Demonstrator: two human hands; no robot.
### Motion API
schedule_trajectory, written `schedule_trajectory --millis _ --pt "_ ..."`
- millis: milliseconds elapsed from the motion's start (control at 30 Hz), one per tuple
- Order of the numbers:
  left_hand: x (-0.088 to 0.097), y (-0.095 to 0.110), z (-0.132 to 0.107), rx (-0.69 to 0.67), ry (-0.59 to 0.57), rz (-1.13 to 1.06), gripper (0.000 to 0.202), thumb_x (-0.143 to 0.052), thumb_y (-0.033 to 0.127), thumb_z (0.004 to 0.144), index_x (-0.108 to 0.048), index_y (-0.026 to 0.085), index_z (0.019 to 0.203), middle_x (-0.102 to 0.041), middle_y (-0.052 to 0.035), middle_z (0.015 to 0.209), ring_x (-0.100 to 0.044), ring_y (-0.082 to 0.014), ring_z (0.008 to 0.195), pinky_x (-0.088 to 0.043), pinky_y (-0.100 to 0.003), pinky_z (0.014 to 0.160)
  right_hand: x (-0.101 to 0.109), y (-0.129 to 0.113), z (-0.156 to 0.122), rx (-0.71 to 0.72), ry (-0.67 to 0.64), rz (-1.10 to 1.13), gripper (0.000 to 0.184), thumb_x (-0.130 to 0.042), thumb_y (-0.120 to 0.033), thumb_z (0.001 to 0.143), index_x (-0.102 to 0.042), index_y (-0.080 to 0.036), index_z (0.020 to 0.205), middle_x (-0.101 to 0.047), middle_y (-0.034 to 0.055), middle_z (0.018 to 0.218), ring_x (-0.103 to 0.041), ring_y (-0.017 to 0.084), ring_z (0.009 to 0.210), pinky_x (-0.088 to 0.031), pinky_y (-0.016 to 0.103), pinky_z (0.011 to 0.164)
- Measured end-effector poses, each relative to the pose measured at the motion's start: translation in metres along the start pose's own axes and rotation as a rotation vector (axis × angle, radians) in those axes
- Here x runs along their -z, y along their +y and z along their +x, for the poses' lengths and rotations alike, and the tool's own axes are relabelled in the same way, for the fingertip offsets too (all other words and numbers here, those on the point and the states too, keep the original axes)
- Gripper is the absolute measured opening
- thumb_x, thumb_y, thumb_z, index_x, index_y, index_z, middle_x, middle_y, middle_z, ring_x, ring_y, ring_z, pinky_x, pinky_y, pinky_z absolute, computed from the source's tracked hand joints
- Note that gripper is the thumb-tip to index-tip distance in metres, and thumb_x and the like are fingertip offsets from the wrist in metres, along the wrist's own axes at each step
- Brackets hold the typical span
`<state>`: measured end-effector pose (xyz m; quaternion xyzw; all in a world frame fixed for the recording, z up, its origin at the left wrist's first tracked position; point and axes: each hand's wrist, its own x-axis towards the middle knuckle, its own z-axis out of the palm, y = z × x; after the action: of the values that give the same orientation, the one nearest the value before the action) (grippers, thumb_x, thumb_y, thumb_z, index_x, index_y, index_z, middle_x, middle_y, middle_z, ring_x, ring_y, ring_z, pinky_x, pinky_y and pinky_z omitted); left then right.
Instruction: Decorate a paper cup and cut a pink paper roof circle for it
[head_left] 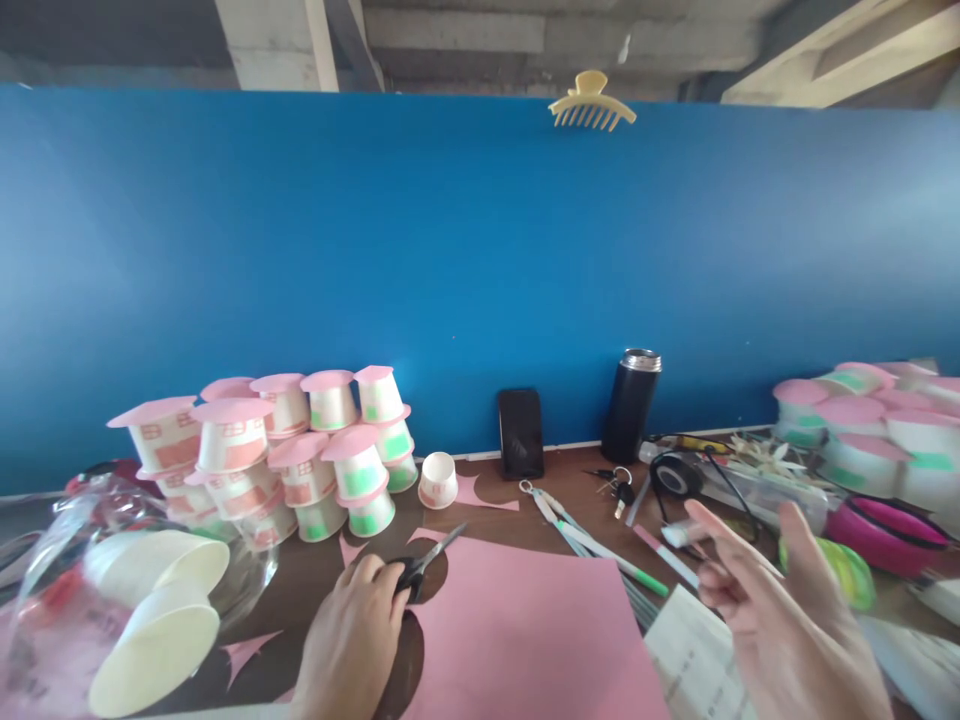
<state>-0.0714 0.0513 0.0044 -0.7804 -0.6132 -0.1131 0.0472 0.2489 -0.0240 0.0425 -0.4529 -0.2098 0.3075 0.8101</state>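
My left hand [349,635] is closed over the black handle of a pair of scissors [442,548], whose blades point up and to the right. Just right of it lies a large sheet of pink paper [525,630] with curved pieces cut from its left edge. My right hand [787,620] is raised over the right side of the table, thumb and forefinger spread apart and the other fingers partly curled. By its fingertips is a small whitish object [679,534], too blurred to name; it does not look gripped. A pink-and-white marker [667,557] lies close by.
Stacked paper cups with pink tops [300,480] stand at the left, more cups [862,420] at the right. Loose cups [154,650] lie front left. A phone [520,433], a black flask [632,405], keys [621,490] and a compass [551,510] sit before the blue partition [450,250].
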Motion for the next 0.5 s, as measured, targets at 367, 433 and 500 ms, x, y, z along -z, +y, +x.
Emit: schedule_trajectory --millis 367,433,500 --pt "-0.008 -0.016 0.008 0.099 -0.055 -0.229 0.015 -0.048 0.013 0.08 -0.061 0.02 0.082 -0.064 -0.0038 0.086 -0.063 -0.0188 0.081 -0.042 -0.027 0.069 -0.004 0.017 -0.021 0.068 -0.188 -0.488 0.043 -0.069 -0.049 0.075 -0.065 -0.021 0.107 -0.072 0.0045 0.078 -0.047 0.009 0.047 -0.043 0.02 0.042" --pt "-0.007 -0.015 0.008 0.096 -0.028 -0.191 0.016 -0.047 0.013 0.081 -0.061 0.02 0.083 -0.065 -0.0038 0.088 -0.064 -0.019 0.083 -0.042 -0.026 0.068 -0.006 0.017 -0.027 0.06 -0.231 -0.56 0.042 -0.067 -0.051 0.076 -0.065 -0.021 0.105 -0.071 0.0042 0.075 -0.049 0.011 0.047 -0.044 0.02 0.041" --pt "-0.003 -0.013 0.006 0.078 0.023 -0.123 0.018 -0.044 0.015 0.084 -0.061 0.021 0.089 -0.065 -0.0037 0.091 -0.064 -0.0188 0.083 -0.042 -0.026 0.066 -0.011 0.017 -0.035 0.077 -0.259 -0.591 0.038 -0.065 -0.05 0.077 -0.065 -0.021 0.1 -0.07 0.0034 0.074 -0.051 0.011 0.047 -0.045 0.02 0.042"
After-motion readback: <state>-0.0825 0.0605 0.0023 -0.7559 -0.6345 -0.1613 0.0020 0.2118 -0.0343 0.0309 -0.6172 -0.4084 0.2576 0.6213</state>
